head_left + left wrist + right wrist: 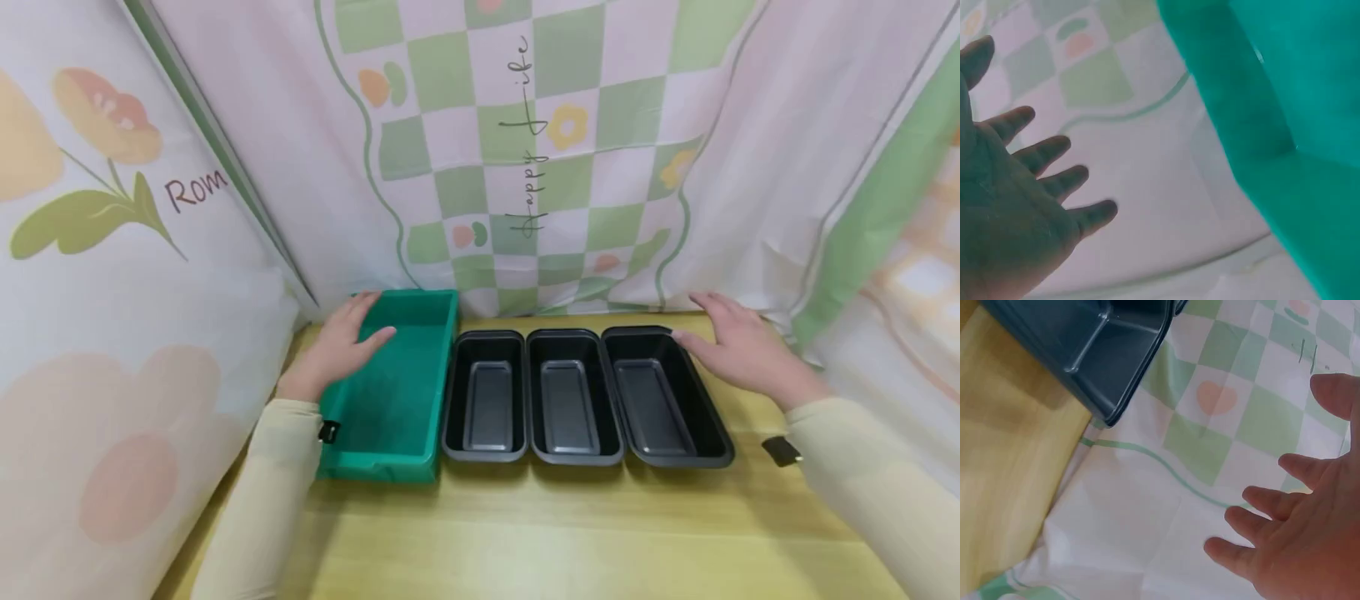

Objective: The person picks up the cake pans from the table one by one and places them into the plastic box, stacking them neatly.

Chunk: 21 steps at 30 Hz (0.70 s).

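My left hand (pixel 339 346) is held over the left side of a green plastic tray (pixel 386 392), fingers spread and nothing in them. In the left wrist view the same hand (pixel 1016 181) stands apart from the tray's wall (pixel 1222 94). On the right, my right hand (pixel 742 346) hovers beside the far right corner of the rightmost black pan (pixel 656 404), also holding nothing. The right wrist view shows this hand (pixel 1297 519) with straight, parted fingers, away from the black pan's corner (pixel 1122 356). No contents show in the tray or the pan.
Two more black loaf-shaped pans, a left one (pixel 495 404) and a middle one (pixel 570 404), stand in a row between the tray and the rightmost pan. All sit on a wooden table (pixel 525 533). A patterned cloth (pixel 517 167) hangs behind, and another cloth (pixel 150 333) hangs at left.
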Motion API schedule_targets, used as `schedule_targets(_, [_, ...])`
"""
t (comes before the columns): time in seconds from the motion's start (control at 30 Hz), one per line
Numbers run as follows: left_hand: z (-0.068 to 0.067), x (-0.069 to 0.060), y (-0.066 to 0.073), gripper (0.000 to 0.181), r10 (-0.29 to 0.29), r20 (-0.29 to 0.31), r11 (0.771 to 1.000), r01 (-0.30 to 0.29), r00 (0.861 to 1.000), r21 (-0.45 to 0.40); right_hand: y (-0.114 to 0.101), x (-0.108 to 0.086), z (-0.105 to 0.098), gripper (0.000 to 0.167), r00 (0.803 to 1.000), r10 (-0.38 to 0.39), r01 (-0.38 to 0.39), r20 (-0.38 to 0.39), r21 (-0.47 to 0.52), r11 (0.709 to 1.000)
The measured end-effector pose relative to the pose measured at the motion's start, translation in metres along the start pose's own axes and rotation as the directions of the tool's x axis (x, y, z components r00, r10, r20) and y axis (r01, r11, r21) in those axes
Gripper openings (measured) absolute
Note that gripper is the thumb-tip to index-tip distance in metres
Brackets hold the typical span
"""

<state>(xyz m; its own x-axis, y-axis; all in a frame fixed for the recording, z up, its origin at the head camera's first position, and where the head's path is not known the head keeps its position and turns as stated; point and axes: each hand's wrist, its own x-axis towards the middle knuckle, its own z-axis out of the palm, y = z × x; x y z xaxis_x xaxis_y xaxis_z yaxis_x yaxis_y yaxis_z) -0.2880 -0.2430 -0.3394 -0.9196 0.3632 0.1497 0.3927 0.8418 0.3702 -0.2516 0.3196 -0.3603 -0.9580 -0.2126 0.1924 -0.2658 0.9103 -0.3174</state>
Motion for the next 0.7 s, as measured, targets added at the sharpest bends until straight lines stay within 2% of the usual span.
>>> schedule_targets(0.1, [-0.014, -0.013, -0.007, 0.079, -0.024, -0.001, 0.995, 0.024, 1.0, -0.099, 0.009, -0.003, 0.0, 0.08, 1.0, 0.016, -0.018, 0.02, 0.083, 0.996])
schedule_targets(0.23, [-0.028, -0.037, -0.022, 0.079, -0.095, 0.02, 0.981, 0.097, 0.995, -0.167, 0.021, -0.007, 0.003, 0.077, 0.999, 0.017, -0.025, 0.05, 0.161, 0.987])
schedule_targets(0.37, [-0.035, -0.063, -0.046, 0.078, -0.129, 0.062, 0.971, 0.139, 0.99, -0.193, 0.034, -0.017, 0.009, 0.073, 0.995, 0.04, -0.059, 0.095, 0.209, 0.976])
schedule_targets(0.53, [-0.033, -0.092, -0.074, 0.074, -0.138, 0.065, 0.975, 0.147, 0.988, -0.167, 0.048, -0.028, 0.021, 0.071, 0.986, 0.077, -0.114, 0.145, 0.264, 0.958])
schedule_targets(0.7, [-0.018, -0.123, -0.095, 0.072, -0.185, 0.097, 0.956, 0.202, 0.978, -0.212, 0.057, -0.035, 0.035, 0.069, 0.977, 0.091, -0.148, 0.195, 0.304, 0.941])
